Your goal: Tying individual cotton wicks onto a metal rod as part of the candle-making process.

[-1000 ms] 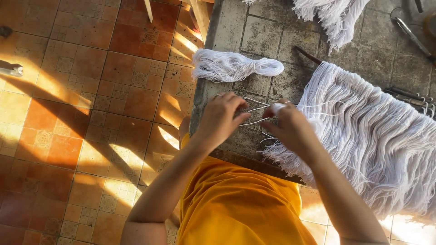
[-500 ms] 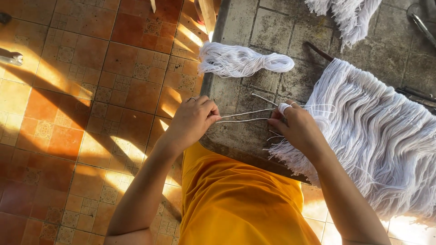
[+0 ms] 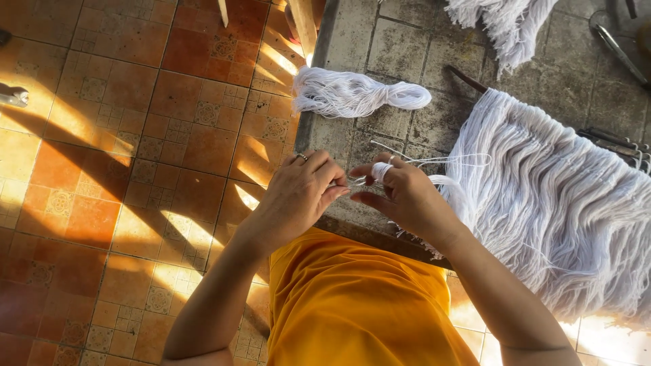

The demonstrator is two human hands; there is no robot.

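White yarn strands (image 3: 359, 180) are being worked between two bare hands at the near edge of a worn grey tiled worktop (image 3: 400, 51). The strands are being pinched by the closed fingers of the left hand (image 3: 298, 196), on which a ring is being worn, and are being drawn taut toward the right hand (image 3: 407, 200). There the yarn is being wound as a small white wrap around one raised finger, while the remaining fingers are being curled in loosely; whether they are gripping anything more cannot be told. A few loose strand ends are being left trailing over the worktop just beyond the hands. To the right, a broad white yarn fringe (image 3: 549, 203) is being hung from a dark rod (image 3: 466, 79), and a knotted skein of white yarn (image 3: 352, 95) is lying on the far side. The step in hand is judged to be the looping or knotting of a few strands; for the next move, steady tension would be called for, so that the wrap is not slipped off the finger.
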